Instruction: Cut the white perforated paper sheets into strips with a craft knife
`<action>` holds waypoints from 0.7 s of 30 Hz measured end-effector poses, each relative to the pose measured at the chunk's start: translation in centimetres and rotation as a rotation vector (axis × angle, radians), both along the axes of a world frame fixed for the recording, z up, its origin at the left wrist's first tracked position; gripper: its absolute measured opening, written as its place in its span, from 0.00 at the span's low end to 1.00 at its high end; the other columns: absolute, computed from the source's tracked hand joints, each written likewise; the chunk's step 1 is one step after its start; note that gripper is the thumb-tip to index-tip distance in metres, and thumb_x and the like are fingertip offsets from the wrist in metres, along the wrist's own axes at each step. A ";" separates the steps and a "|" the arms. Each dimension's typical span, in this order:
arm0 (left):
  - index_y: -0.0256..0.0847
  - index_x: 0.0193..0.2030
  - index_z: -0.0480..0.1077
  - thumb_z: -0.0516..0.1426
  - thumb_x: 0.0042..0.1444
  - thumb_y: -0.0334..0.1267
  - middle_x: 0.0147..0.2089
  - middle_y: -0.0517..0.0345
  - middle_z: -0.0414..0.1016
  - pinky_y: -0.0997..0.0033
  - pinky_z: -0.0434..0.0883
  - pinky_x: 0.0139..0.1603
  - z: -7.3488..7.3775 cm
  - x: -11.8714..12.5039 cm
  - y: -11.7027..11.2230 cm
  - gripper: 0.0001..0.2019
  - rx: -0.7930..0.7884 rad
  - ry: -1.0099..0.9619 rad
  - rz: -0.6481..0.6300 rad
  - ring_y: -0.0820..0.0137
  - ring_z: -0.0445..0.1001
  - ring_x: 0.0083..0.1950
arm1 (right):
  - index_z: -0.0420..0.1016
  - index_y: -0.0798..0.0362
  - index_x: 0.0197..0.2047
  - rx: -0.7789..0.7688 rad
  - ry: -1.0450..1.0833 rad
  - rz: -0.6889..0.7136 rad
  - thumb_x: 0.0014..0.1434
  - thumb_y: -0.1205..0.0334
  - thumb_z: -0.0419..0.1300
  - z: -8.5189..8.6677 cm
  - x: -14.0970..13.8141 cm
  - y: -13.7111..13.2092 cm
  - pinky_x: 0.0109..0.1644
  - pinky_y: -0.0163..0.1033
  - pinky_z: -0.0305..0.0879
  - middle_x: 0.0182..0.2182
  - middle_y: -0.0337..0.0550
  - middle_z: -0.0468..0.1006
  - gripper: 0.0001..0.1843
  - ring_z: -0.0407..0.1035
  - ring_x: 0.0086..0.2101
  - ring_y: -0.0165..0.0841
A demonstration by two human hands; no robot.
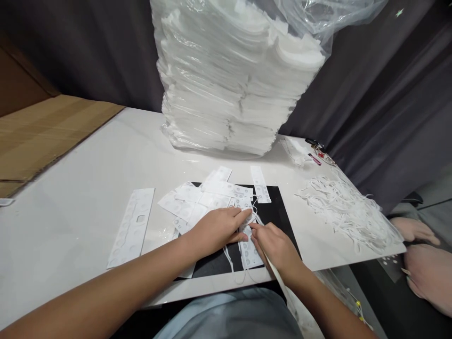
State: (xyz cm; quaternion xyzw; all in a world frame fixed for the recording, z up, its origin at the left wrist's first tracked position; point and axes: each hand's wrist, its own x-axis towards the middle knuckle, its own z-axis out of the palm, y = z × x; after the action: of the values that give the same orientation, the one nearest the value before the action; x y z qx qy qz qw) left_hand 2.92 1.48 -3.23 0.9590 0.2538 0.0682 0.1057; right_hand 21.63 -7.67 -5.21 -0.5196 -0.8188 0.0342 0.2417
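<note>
My left hand [219, 228] rests on a black mat [278, 207] at the table's near edge, its fingers pinched on a thin white elastic cord [254, 217]. My right hand [273, 242] sits just beside it, fingertips closed on the same cord above a small white strip of round stickers [249, 252]. More white sticker strips [208, 197] lie scattered over the mat behind my hands. A loop of the cord trails toward the table edge.
A tall plastic-wrapped stack of white pieces [236, 80] stands at the back. A pile of white elastic cords [348, 212] lies at right. A long peeled backing sheet [132, 226] lies at left. Cardboard [42, 132] borders the white table's left side. Another person's hand [427, 268] shows at far right.
</note>
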 end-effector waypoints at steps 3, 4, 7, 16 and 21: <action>0.39 0.59 0.61 0.59 0.58 0.46 0.43 0.52 0.74 0.68 0.70 0.38 0.0 -0.1 0.2 0.25 0.024 -0.004 0.011 0.61 0.75 0.43 | 0.70 0.54 0.42 0.130 0.016 -0.226 0.66 0.68 0.47 0.0 2.3 -0.1 0.42 0.44 0.70 0.44 0.54 0.79 0.11 0.72 0.37 0.38; 0.39 0.56 0.63 0.59 0.58 0.46 0.41 0.52 0.74 0.67 0.71 0.39 0.0 -0.1 0.3 0.23 0.037 -0.019 0.000 0.61 0.74 0.43 | 0.70 0.55 0.44 0.176 0.026 -0.364 0.66 0.65 0.47 0.2 3.3 -0.1 0.42 0.45 0.70 0.43 0.55 0.79 0.12 0.73 0.37 0.39; 0.39 0.45 0.71 0.57 0.60 0.44 0.38 0.53 0.74 0.61 0.70 0.49 -0.1 -0.2 0.4 0.12 0.038 -0.136 -0.078 0.62 0.74 0.43 | 0.71 0.57 0.43 0.180 0.018 -0.708 0.65 0.58 0.48 1.3 6.2 -0.2 0.45 0.52 0.68 0.43 0.59 0.78 0.14 0.72 0.40 0.46; 0.40 0.44 0.71 0.53 0.63 0.43 0.32 0.57 0.78 0.73 0.73 0.41 1.9 -0.7 -1.6 0.11 -0.358 -0.365 -0.499 0.71 0.76 0.32 | 0.71 0.50 0.33 -0.160 0.383 -0.449 0.60 0.55 0.53 3.1 4.5 2.3 0.46 0.42 0.67 0.46 0.47 0.78 0.10 0.73 0.44 0.40; 0.37 0.46 0.68 0.47 0.65 0.42 0.36 0.51 0.75 0.72 0.71 0.34 2.8 -1.7 -0.6 0.14 -0.269 -0.448 -0.235 0.69 0.74 0.35 | 0.72 0.49 0.34 -0.397 0.448 -0.167 0.59 0.56 0.54 4.8 2.8 7.1 0.41 0.37 0.64 0.37 0.39 0.79 0.08 0.72 0.38 0.34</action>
State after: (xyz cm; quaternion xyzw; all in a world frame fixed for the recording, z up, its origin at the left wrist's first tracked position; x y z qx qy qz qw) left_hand 1.22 0.83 -0.38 0.9203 0.1178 0.2313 0.2926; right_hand 24.40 -0.58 -0.38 -0.6016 -0.6770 0.2871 0.3119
